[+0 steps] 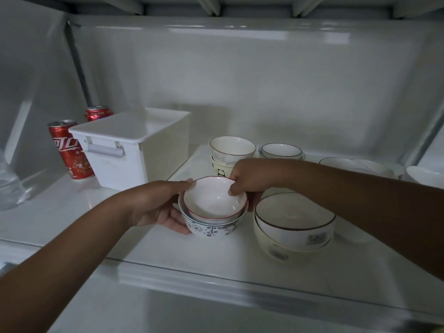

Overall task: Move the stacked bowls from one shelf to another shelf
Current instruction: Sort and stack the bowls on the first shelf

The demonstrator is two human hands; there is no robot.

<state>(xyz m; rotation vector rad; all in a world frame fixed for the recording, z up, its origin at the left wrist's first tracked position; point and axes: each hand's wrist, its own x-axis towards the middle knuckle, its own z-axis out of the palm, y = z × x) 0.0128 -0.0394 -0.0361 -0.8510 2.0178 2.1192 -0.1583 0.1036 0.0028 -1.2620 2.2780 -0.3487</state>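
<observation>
White shelf [72, 212] spanning the frame; storage box [125, 145] and two cans [69, 150] at upper left. At centre, the stack of bowls [213, 210], gripped from both sides, presumably for balance: left hand [156, 207] curls beneath with thumb on rim, right hand [249, 179] pinches the far rim.

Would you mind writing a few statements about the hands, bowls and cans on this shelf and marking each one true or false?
1. Both the left hand and the right hand hold the small bowl stack. True.
2. The top bowl of that stack has a blue rim. False: its rim is red.
3. Two red cans stand left of the white lidded box. True.
4. The large bowl stack sits left of the held stack. False: it sits to the right.
</observation>
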